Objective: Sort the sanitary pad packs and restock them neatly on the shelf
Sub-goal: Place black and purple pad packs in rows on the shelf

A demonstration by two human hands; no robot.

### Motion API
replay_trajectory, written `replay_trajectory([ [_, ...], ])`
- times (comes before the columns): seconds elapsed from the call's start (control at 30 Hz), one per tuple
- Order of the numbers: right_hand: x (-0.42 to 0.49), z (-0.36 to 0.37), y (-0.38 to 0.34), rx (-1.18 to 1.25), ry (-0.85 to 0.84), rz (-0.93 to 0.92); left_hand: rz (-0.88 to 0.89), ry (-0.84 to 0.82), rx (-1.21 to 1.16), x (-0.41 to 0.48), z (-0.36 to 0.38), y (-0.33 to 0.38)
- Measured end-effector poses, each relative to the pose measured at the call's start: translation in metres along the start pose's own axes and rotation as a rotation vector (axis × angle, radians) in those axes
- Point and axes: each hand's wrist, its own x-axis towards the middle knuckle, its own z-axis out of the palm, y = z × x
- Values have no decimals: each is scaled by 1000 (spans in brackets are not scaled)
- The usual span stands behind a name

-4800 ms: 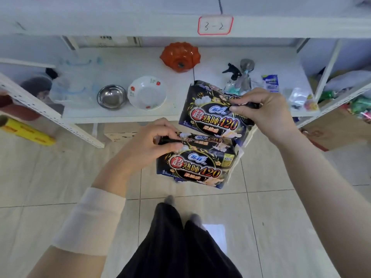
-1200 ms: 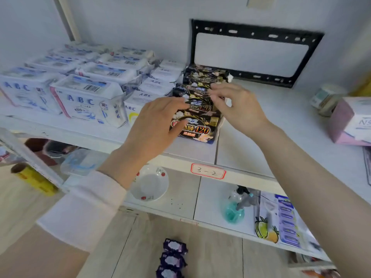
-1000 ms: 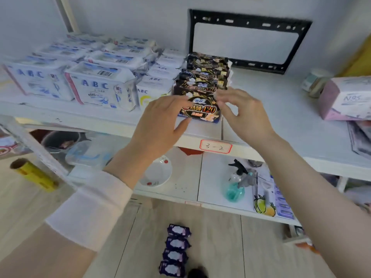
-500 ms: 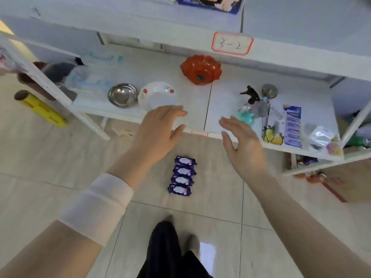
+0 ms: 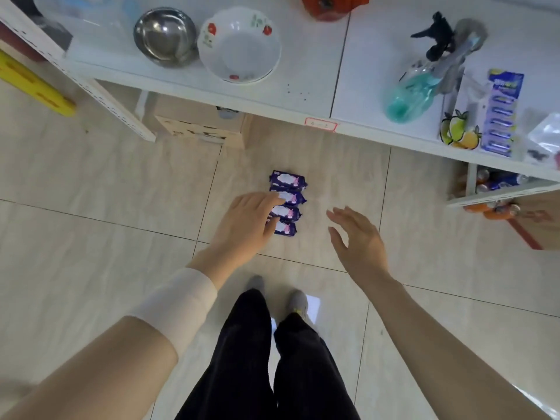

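Note:
Several small purple sanitary pad packs (image 5: 288, 180) lie in a short row on the tiled floor below the lower shelf (image 5: 306, 89). My left hand (image 5: 247, 224) hangs above the left side of the row with its fingers straight, covering part of the nearer packs; whether it touches them I cannot tell. My right hand (image 5: 357, 237) is spread open to the right of the row, apart from the packs. Neither hand holds anything. The upper shelf with the stocked packs is out of view.
The lower shelf carries a steel bowl (image 5: 165, 36), a white flowered bowl (image 5: 239, 43), an orange dish (image 5: 330, 6), a teal spray bottle (image 5: 415, 92) and a blue blister card (image 5: 501, 113). A cardboard box (image 5: 201, 125) sits under it. My feet (image 5: 277, 294) stand just behind the packs.
I let go of the black packs on the upper shelf. My view dropped to the floor and both empty hands came down toward the purple packs.

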Motion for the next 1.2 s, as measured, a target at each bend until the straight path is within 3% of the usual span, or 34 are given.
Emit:
replay_trajectory([
  [0.17,8,73,40,-5,-151,128,-36,-81,-27,-4,88,-50],
  [0.37,44,222,152,-67,-324,150,33,-199,38,13,255,-144],
  [0.47,80,297,213,-107,-355,88,29,-217,53,39,338,-197],
  [0.57,120,363,261,-121,-307,-83,11,-149,47,65,404,-243],
  [0.67,146,415,300,-136,-229,-264,105,-66,24,82,456,-282],
  [0.93,168,475,347,-132,34,-541,331,99,-47,97,520,-336],
  [1.2,173,481,351,-47,-72,-529,394,157,-246,102,532,-342],
])
